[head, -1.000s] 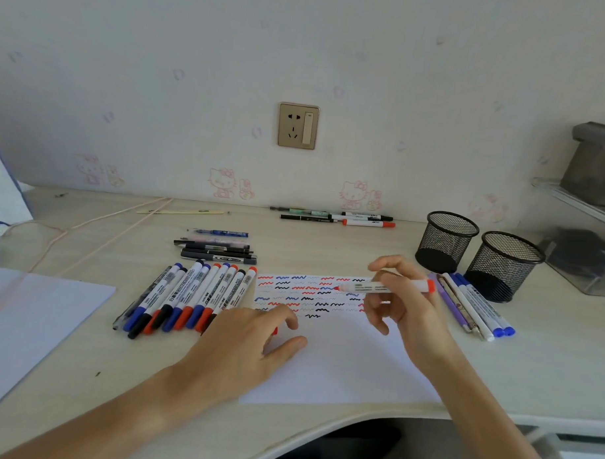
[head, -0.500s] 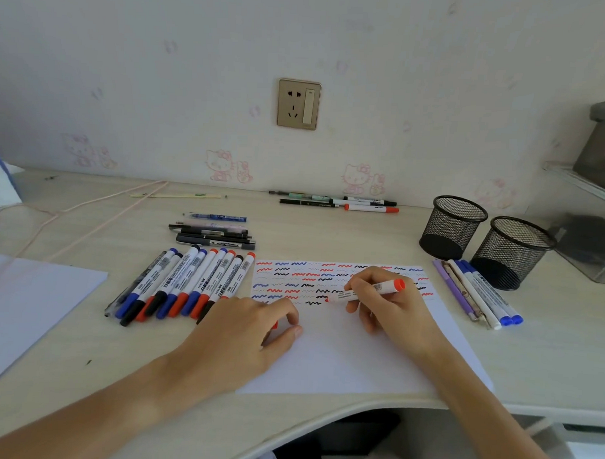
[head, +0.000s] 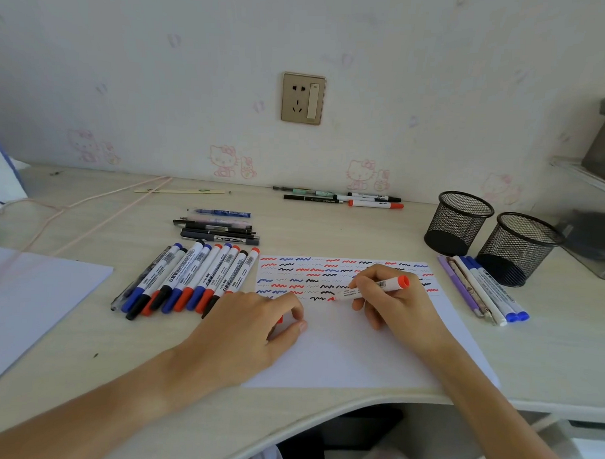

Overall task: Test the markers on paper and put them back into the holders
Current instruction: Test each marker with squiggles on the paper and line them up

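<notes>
Marker tip met the paper among the squiggles, pinched in the right hand.

The left hand curled over a red cap, mostly hidden, resting on the paper. Two mesh holders stood apart; the row of markers overlapped, about nine.

Right hand in a writing grip; left hand loosely curled.

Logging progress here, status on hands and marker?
Right hand grips red marker, tip on paper. Left hand rests on paper, pinching red cap. Both holders look empty; nothing in the way.
</notes>
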